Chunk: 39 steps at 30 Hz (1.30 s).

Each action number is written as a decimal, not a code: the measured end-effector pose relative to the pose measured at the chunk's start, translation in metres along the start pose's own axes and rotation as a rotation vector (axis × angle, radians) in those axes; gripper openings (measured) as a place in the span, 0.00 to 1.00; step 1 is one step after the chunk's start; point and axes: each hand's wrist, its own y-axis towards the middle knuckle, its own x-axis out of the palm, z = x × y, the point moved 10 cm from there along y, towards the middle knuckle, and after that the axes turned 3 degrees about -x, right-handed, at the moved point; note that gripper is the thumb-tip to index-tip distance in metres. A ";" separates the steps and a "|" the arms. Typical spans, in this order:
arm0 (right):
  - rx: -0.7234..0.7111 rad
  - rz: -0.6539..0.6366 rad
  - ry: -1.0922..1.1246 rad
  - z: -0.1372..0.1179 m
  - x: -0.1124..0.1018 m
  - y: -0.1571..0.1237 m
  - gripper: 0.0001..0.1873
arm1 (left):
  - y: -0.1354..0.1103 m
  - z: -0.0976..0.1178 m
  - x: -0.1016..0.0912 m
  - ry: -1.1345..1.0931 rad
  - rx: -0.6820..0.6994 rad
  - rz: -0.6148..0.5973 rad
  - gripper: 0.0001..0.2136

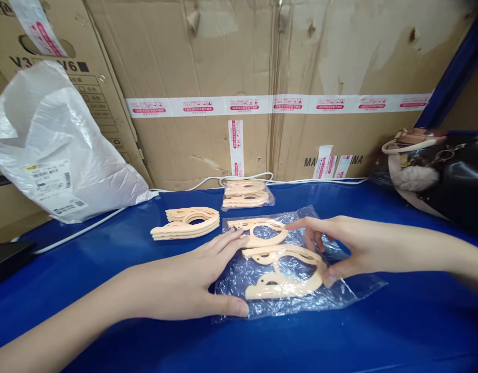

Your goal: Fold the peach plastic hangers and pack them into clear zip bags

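Observation:
A clear plastic bag [339,290] lies flat on the blue table [378,336]. On top of it rest peach-coloured plastic hanger pieces [281,269]. My left hand [192,282] lies flat with fingers stretched out, pressing the bag's left edge, fingertips touching the upper hanger piece. My right hand [339,243] comes in from the right, with its thumb and fingers pinching the right end of the hanger pieces.
A loose stack of the same hanger pieces [188,223] sits left of the bag, and a bagged pack [246,194] lies behind. A white plastic mailer bag [56,150] stands at back left, a dark handbag [436,171] at right, cardboard boxes [262,62] behind, a white cable [87,228] along them.

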 end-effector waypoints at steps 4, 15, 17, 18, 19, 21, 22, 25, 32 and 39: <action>-0.054 -0.086 0.110 -0.007 0.014 0.009 0.37 | 0.002 0.002 -0.004 -0.016 0.018 0.030 0.46; -0.059 0.009 0.006 -0.012 0.015 0.017 0.34 | 0.004 0.002 -0.009 -0.079 0.010 0.067 0.45; -0.055 0.011 -0.030 -0.011 0.014 0.016 0.36 | 0.003 0.004 -0.012 -0.074 0.038 0.090 0.44; -0.051 0.005 -0.035 -0.010 0.013 0.016 0.37 | 0.002 0.006 -0.014 -0.071 0.060 0.107 0.42; -0.041 -0.003 -0.039 -0.007 0.012 0.014 0.38 | 0.001 0.008 -0.016 -0.068 0.083 0.128 0.41; -0.012 -0.010 -0.051 0.000 0.008 0.012 0.37 | 0.000 0.012 -0.019 -0.070 0.122 0.168 0.38; 0.002 -0.001 -0.066 0.004 0.005 0.011 0.36 | -0.001 0.013 -0.020 -0.074 0.132 0.184 0.37; 0.017 0.057 -0.153 0.013 -0.005 0.009 0.32 | 0.000 0.014 -0.023 -0.079 0.137 0.216 0.36; -0.023 0.143 -0.301 0.016 -0.014 0.012 0.26 | 0.000 0.012 -0.023 -0.122 0.104 0.172 0.35; -0.222 0.242 -0.389 -0.003 -0.021 0.012 0.26 | -0.002 0.017 -0.025 -0.050 0.137 0.203 0.33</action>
